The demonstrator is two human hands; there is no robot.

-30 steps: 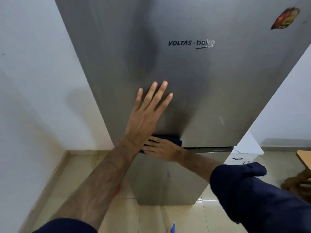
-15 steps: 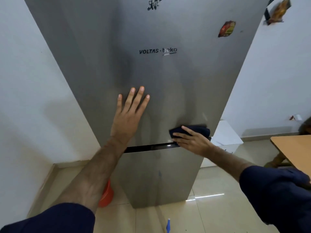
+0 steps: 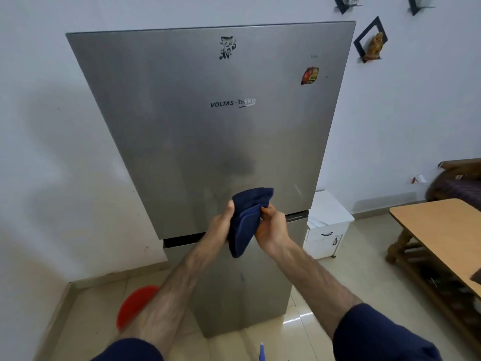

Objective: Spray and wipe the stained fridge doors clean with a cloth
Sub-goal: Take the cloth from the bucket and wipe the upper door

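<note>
A tall steel fridge stands straight ahead; its upper door [image 3: 197, 131] carries a black scribble stain [image 3: 227, 47] near the top, a red sticker [image 3: 309, 75] at the right and a dark smudge [image 3: 238, 164] low down. The lower door [image 3: 265, 290] sits below a dark gap. In front of that gap, off the fridge, a folded dark blue cloth [image 3: 247, 220] is held between both hands. My left hand [image 3: 217, 229] grips its left side and my right hand [image 3: 273, 226] pinches its right edge. A blue spray bottle tip [image 3: 261, 351] shows at the bottom edge.
A red round object [image 3: 135, 303] lies on the tiled floor left of the fridge. A white box [image 3: 325, 225] stands right of the fridge against the wall. A wooden table [image 3: 440, 235] is at the right. Small wall shelves [image 3: 371, 40] hang above.
My left hand came off the upper door and joined the right at the cloth. The cloth has left the door's lower edge. The view pulled back and tilted up.
</note>
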